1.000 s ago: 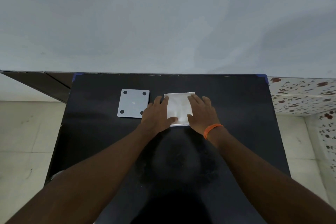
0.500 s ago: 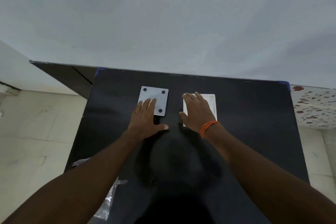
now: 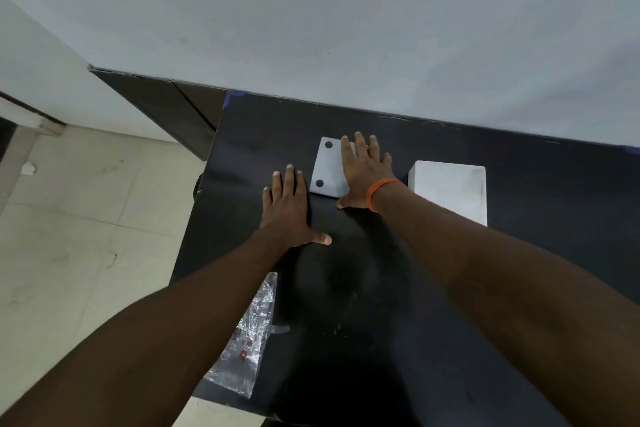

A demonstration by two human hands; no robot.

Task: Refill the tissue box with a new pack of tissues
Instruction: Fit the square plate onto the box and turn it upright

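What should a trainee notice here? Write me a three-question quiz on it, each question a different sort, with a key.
1. True or false: the right hand lies open and flat on the grey panel.
2. Where is the left hand? A) on the grey panel. B) flat on the bare black table. C) raised in the air, touching nothing.
3. Fill in the gap: the clear plastic wrapper lies at the table's ____ edge, by the person's own sides.

Key: 1 true; 2 B; 3 left.
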